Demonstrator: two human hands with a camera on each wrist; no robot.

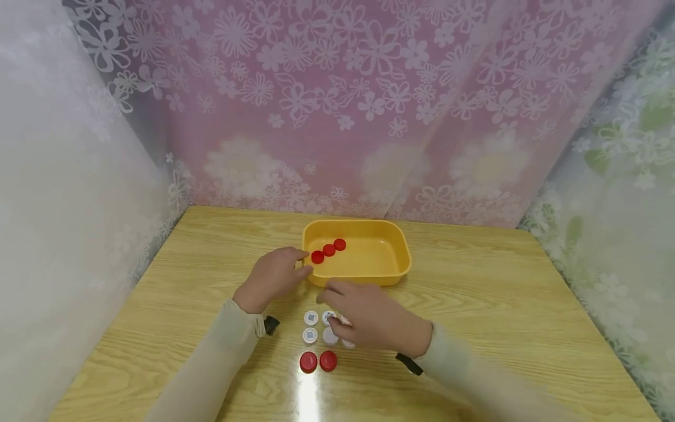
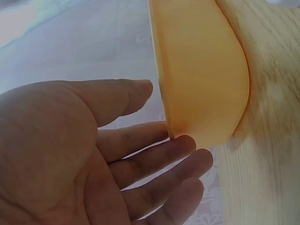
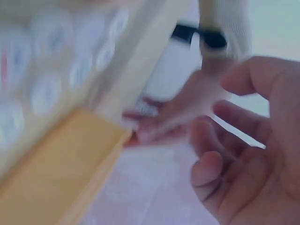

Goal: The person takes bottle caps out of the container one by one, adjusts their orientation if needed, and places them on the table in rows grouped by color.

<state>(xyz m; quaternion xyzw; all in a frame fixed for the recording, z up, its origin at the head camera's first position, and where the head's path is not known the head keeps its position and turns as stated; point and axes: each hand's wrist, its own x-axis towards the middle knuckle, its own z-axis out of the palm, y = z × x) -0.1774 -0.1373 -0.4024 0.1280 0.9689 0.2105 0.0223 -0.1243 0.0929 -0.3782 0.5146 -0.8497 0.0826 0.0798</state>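
A yellow plastic tub (image 1: 369, 262) stands on the table with three red caps (image 1: 329, 250) lying in a slanting row at its left end. My left hand (image 1: 274, 276) is at the tub's left end; in the left wrist view its fingertips (image 2: 183, 143) meet the tub's rim, with the thumb held apart. Over the white discs (image 1: 310, 318), in front of the tub, hovers my right hand (image 1: 371, 313). Its fingers are loosely bent and hold nothing in the right wrist view, and it hides part of the discs.
Two more red caps (image 1: 308, 362) lie side by side on the wooden table (image 1: 474, 293), nearer me than the white discs. Several discs carry small printed marks. A pink flowered curtain (image 1: 327, 117) hangs behind the table, with pale curtains at both sides.
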